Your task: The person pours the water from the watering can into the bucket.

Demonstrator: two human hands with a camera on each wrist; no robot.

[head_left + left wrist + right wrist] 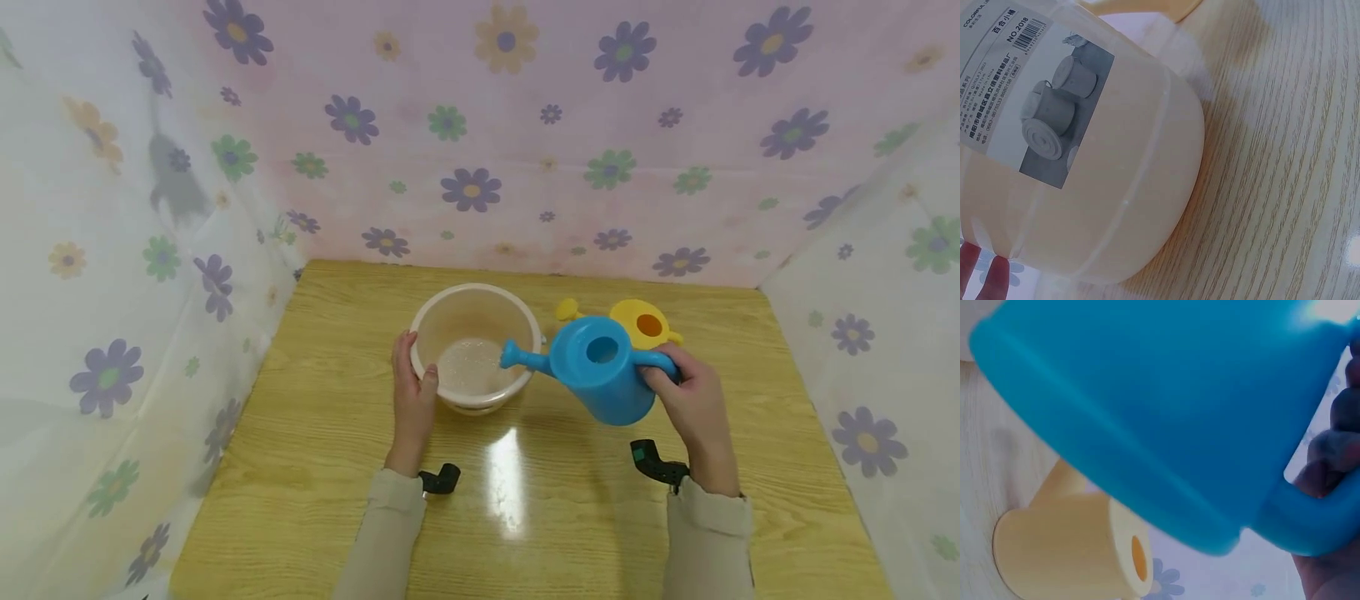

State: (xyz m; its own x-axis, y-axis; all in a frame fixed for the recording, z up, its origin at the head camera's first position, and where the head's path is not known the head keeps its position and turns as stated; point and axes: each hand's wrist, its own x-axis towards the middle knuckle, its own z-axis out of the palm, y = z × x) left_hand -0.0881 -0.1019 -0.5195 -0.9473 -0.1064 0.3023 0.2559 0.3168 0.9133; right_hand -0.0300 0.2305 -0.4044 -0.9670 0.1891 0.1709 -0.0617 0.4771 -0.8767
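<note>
A blue watering can [611, 392] is held up by its handle in my right hand [693, 400], its fingers curled round the loop. The can's spout reaches left over the rim of a pale beige bucket [480, 402], with the sprinkler head above the opening. My left hand [414, 400] grips the bucket's left rim, thumb over the inner edge and fingers outside. Small droplets or bubbles show on the bucket's floor. In the left wrist view, a printed label [1060, 94] covers part of the bucket's side, and fingertips [994, 278] touch its wall.
Behind the blue can stands a yellow watering can [630, 317], partly hidden by it. Everything rests on a wood-grain table [322, 500]. Flower-patterned curtains [510, 125] enclose the table at the back and on both sides.
</note>
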